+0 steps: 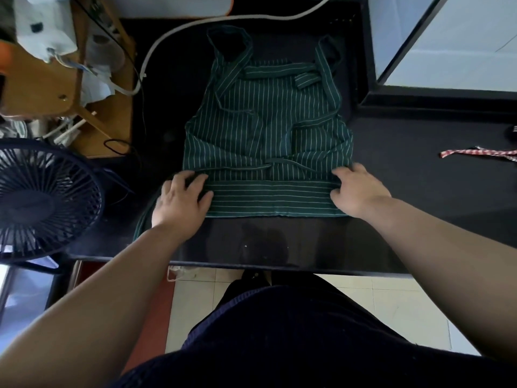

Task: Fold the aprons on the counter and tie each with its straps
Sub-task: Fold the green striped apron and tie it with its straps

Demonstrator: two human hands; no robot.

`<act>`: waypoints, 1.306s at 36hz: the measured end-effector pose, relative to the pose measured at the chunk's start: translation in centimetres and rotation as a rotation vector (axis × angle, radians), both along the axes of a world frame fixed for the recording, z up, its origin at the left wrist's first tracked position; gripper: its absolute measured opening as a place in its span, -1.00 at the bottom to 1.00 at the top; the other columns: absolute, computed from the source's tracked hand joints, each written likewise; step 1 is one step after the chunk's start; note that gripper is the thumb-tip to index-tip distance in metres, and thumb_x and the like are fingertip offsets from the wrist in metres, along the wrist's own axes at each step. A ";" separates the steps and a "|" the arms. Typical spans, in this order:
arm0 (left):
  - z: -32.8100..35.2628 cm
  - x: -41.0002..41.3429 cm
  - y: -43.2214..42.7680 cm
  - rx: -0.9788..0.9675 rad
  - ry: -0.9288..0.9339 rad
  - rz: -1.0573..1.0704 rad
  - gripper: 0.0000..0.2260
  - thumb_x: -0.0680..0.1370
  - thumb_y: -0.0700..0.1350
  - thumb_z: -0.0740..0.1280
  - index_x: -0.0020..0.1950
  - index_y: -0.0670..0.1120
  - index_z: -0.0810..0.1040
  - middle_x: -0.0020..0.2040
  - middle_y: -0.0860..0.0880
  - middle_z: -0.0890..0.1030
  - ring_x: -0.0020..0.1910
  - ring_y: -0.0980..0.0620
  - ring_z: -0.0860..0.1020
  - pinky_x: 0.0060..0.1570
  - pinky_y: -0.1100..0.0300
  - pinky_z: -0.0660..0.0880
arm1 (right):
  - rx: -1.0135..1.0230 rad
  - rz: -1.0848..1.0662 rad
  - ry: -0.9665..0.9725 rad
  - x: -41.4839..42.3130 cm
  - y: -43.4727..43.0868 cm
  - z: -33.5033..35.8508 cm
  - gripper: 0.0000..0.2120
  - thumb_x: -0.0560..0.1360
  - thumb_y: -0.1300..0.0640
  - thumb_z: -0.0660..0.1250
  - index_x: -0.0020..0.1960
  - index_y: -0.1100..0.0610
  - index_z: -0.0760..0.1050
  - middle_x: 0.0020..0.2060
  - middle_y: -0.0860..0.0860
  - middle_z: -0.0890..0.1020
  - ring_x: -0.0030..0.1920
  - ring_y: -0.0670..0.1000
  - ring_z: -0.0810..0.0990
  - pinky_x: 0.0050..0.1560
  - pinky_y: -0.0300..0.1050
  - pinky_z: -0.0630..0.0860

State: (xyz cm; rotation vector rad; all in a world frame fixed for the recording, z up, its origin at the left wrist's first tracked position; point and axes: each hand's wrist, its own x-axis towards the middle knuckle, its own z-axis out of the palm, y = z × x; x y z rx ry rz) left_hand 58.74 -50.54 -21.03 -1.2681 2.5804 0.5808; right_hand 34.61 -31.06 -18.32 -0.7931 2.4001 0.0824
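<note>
Both the left hand (181,195) and right hand (355,189) seemingly pinch the striped apron (265,130) at its folded near corners.

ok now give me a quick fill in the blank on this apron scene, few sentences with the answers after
1. The apron on the counter is dark ____ with thin white stripes.
2. The apron is gripped by ____ hands: the left hand and the right hand, one at each end of its folded near band.
3. A red checked strap lies on the counter to the ____ of the apron.
4. The fan stands to the apron's ____.

Missing words: green; two; right; left
</note>
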 end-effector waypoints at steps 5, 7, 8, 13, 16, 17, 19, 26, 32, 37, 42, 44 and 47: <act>0.2 0.3 -0.1 0.007 0.039 0.026 -0.55 0.59 0.14 0.21 0.46 0.08 0.35 0.46 0.00 0.26 0.39 -0.15 0.15 0.39 -0.02 0.21 | 0.084 -0.113 0.068 -0.9 1.0 0.0 -0.65 0.57 0.12 0.13 0.30 0.25 0.33 0.24 0.22 0.38 0.22 0.26 0.40 0.18 0.09 0.41; 0.5 0.5 -0.2 0.060 0.098 0.026 -0.58 0.56 0.11 0.30 0.39 0.06 0.45 0.42 0.01 0.33 0.40 -0.10 0.15 0.37 0.01 0.24 | 0.064 -0.106 0.112 -1.2 1.0 0.2 -0.66 0.55 0.15 0.16 0.29 0.25 0.34 0.23 0.22 0.40 0.21 0.26 0.41 0.16 0.09 0.41; 0.7 0.7 -0.3 0.070 0.119 0.012 -0.60 0.54 0.09 0.32 0.36 0.04 0.48 0.40 0.02 0.35 0.40 -0.07 0.18 0.35 0.01 0.27 | 0.024 -0.096 0.141 -1.3 1.0 0.4 -0.63 0.54 0.15 0.19 0.32 0.23 0.33 0.25 0.21 0.39 0.23 0.26 0.40 0.16 0.10 0.40; 1.8 -0.1 -0.5 -0.086 0.278 0.071 -0.61 0.55 -0.02 0.34 0.36 -0.08 0.48 0.33 -0.11 0.43 0.33 -0.17 0.32 0.28 -0.10 0.32 | -0.252 -0.037 0.104 -3.0 -0.3 1.2 -0.50 0.55 0.24 0.18 0.47 0.06 0.23 0.34 0.18 0.32 0.26 0.24 0.39 0.19 0.12 0.44; 2.5 -2.1 -0.9 -0.065 0.311 0.084 -0.66 0.58 -0.07 0.29 0.35 -0.09 0.49 0.33 -0.12 0.44 0.34 -0.16 0.33 0.27 -0.07 0.33 | -0.252 -0.045 0.049 -4.9 -1.4 1.4 -0.46 0.58 0.27 0.12 0.50 -0.05 0.17 0.39 0.19 0.26 0.21 0.24 0.43 0.10 0.06 0.48; 2.8 -2.7 -1.1 -0.028 0.296 0.078 -0.66 0.59 -0.06 0.28 0.36 -0.06 0.47 0.35 -0.10 0.43 0.36 -0.13 0.32 0.27 -0.05 0.33 | -0.218 -0.053 0.027 -5.4 -1.8 1.2 -0.46 0.59 0.27 0.10 0.51 -0.08 0.15 0.40 0.19 0.22 0.17 0.24 0.45 0.05 0.02 0.48; 3.1 -4.3 -1.4 0.046 0.228 0.083 -0.63 0.60 -0.01 0.26 0.40 -0.01 0.42 0.40 -0.04 0.36 0.41 -0.08 0.25 0.29 -0.01 0.32 | -0.120 -0.024 -0.012 -6.5 -2.3 0.7 -0.50 0.61 0.25 0.08 0.49 -0.08 0.18 0.41 0.21 0.21 0.11 0.22 0.49 0.02 -0.02 0.45; 2.2 -7.0 -1.3 0.147 -0.019 0.066 -0.53 0.60 0.05 0.22 0.50 0.03 0.27 0.50 -0.03 0.15 0.47 -0.10 0.12 0.34 -0.05 0.29 | -0.165 0.084 -0.043 -8.5 -2.9 0.7 -0.46 0.53 0.26 0.32 0.45 0.09 0.23 0.28 0.20 0.45 0.21 0.21 0.47 0.14 -0.05 0.42; 1.8 -7.2 -1.0 0.142 -0.018 0.097 -0.54 0.60 0.04 0.24 0.49 0.02 0.29 0.50 -0.02 0.15 0.47 -0.09 0.11 0.32 -0.02 0.30 | -0.216 0.164 -0.002 -9.2 -2.4 0.5 -0.62 0.57 0.17 0.27 0.37 0.13 0.37 0.17 0.18 0.57 0.13 0.20 0.55 0.13 0.08 0.51; 2.0 -7.4 -1.1 0.137 -0.022 0.106 -0.56 0.60 0.02 0.25 0.47 0.01 0.31 0.49 -0.03 0.18 0.46 -0.11 0.13 0.34 -0.03 0.28 | -0.328 0.194 -0.003 -9.5 -2.0 -0.2 -0.67 0.62 0.21 0.14 0.37 0.11 0.41 0.14 0.15 0.60 0.06 0.19 0.58 0.07 0.09 0.54; 1.9 -7.6 -0.7 0.128 -0.021 0.124 -0.57 0.59 0.01 0.26 0.46 0.01 0.33 0.47 -0.03 0.20 0.45 -0.12 0.14 0.36 -0.03 0.26 | -0.334 0.295 -0.046 -10.4 -2.0 0.3 -0.69 0.60 0.19 0.19 0.34 0.15 0.34 0.22 0.08 0.56 0.19 0.14 0.53 0.13 0.08 0.51; 2.0 -7.7 -0.9 0.124 -0.036 0.122 -0.58 0.59 0.01 0.26 0.44 0.01 0.34 0.46 -0.04 0.22 0.44 -0.13 0.16 0.35 -0.04 0.27 | -0.324 0.271 -0.075 -10.6 -2.2 0.5 -0.62 0.59 0.12 0.23 0.39 0.14 0.30 0.19 0.07 0.57 0.18 0.12 0.53 0.13 0.00 0.48; 2.3 -8.1 -1.1 0.124 -0.051 0.143 -0.58 0.59 0.02 0.27 0.43 -0.01 0.37 0.45 -0.08 0.24 0.43 -0.15 0.19 0.35 -0.07 0.29 | -0.288 0.021 -0.262 -10.6 -2.8 0.6 -0.43 0.57 0.03 0.27 0.49 0.12 0.14 0.07 0.06 0.52 0.06 0.09 0.52 0.06 -0.08 0.46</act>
